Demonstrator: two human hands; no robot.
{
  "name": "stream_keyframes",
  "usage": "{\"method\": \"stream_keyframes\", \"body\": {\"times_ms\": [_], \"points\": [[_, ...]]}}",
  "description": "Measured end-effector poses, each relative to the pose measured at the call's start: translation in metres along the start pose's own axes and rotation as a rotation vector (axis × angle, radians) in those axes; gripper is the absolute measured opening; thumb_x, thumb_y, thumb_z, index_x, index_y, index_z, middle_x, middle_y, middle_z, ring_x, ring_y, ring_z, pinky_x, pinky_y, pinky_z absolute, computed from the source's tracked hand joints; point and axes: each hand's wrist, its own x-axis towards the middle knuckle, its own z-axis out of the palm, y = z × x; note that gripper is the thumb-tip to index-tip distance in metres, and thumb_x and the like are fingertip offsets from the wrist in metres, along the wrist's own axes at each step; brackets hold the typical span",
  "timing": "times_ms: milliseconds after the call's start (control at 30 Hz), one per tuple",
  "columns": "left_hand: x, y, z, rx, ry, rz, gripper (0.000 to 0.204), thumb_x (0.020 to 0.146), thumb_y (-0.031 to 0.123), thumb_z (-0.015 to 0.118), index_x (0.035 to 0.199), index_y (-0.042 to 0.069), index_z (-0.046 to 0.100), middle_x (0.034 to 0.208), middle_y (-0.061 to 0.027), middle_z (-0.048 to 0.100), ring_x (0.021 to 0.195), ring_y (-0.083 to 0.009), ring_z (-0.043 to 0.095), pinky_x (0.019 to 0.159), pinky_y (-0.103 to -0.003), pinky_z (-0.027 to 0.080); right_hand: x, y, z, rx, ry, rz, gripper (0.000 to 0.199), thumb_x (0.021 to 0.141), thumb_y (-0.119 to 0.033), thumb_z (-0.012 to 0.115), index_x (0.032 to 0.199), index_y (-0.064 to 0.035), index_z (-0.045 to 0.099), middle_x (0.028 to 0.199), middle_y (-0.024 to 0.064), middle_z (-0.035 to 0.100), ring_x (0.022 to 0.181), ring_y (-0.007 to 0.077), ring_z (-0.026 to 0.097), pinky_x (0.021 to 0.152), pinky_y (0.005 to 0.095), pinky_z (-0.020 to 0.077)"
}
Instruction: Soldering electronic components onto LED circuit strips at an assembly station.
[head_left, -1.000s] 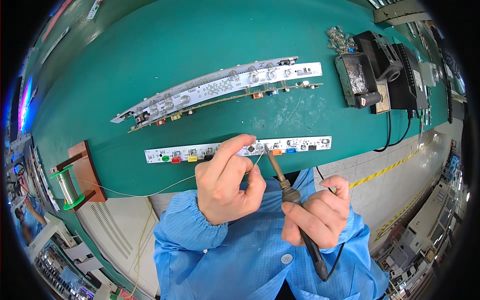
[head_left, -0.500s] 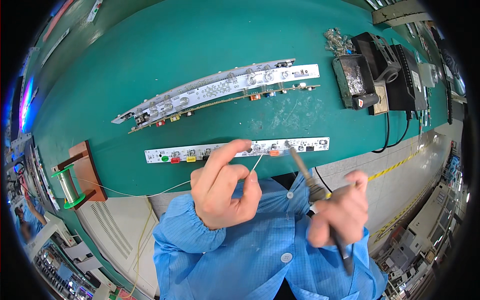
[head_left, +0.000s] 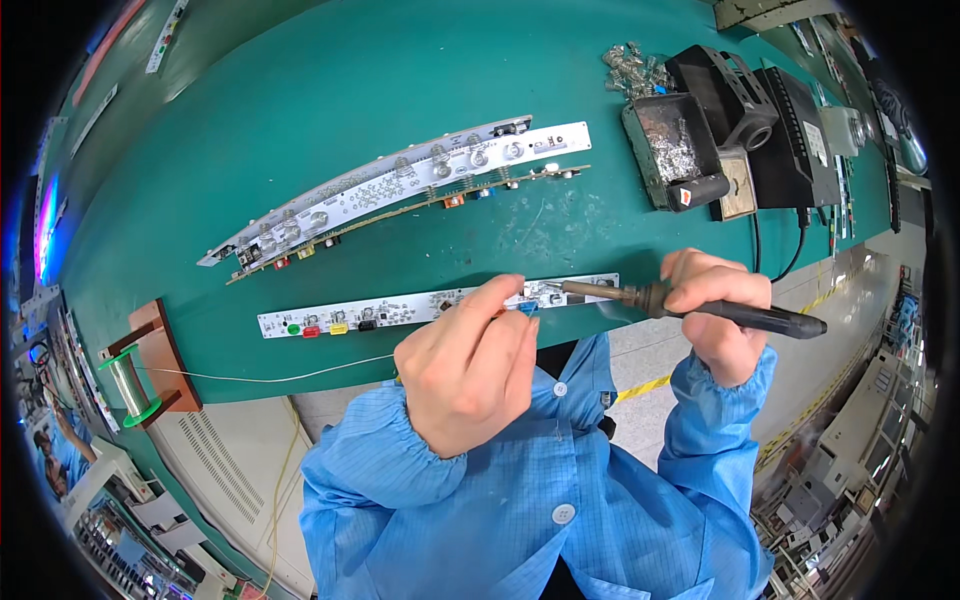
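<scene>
- Mid-frame: lower circuit board point(head_left: 385, 312) and solder wire point(head_left: 265, 378) partly hidden by the left hand point(head_left: 468, 375).
- Right of centre: too small to tell whether the soldering iron point(head_left: 775, 318) touches the board.
- Bottom: blue coat point(head_left: 480, 520) cut off.

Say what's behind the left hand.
The near circuit board, showing on both sides of the left hand; solder wire also runs behind it. The covered stretches of both can't be seen.

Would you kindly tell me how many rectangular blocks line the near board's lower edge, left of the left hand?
3, left to right: red block, yellow block, black block; the left hand may hide more.
</scene>
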Motion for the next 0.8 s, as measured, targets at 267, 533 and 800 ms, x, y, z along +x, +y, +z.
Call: {"method": "stream_keyframes", "body": {"times_ms": [267, 533, 800], "points": [[0.003, 0.001, 0.002, -0.016, -0.031, -0.026, 0.015, 0.068, -0.007, 0.074, 0.077, -0.001, 0.064, 0.097, -0.0154, 0.069, 0.065, -0.0240, 0.068, 0.054, -0.031, 0.053, 0.009, 0.006, -0.007, 0.082, -0.042, -0.018, 0.026, 0.059, -0.003, 0.058, 0.081, 0.0068, 0.069, 0.067, 0.0129, 0.060, 0.060, 0.0200, 0.052, 0.054, 0.0318, 0.0393], [0.003, 0.001, 0.003, -0.023, -0.033, -0.035, 0.015, 0.069, -0.008, 0.074, 0.078, -0.001, 0.065, 0.097, -0.0151, 0.068, 0.065, -0.0243, 0.067, 0.053, -0.030, 0.052, 0.013, 0.009, -0.011, 0.066, -0.037, 0.095, 0.028, 0.063, -0.020, 0.064, 0.078, 0.0029, 0.067, 0.066, 0.0126, 0.059, 0.060, 0.0235, 0.047, 0.069, 0.0408, 0.0404], [0.002, 0.000, 0.004, -0.071, -0.015, -0.018, 0.017, 0.067, -0.009, 0.075, 0.080, -0.002, 0.066, 0.098, -0.0156, 0.067, 0.064, -0.0222, 0.066, 0.051, -0.029, 0.050, 0.012, 0.010, -0.012, 0.093, -0.036, 0.110, 0.028, 0.063, -0.021, 0.064, 0.079, 0.0022, 0.068, 0.066, 0.0116, 0.058, 0.061, 0.0227, 0.046, 0.071, 0.0402, 0.0395]]}}
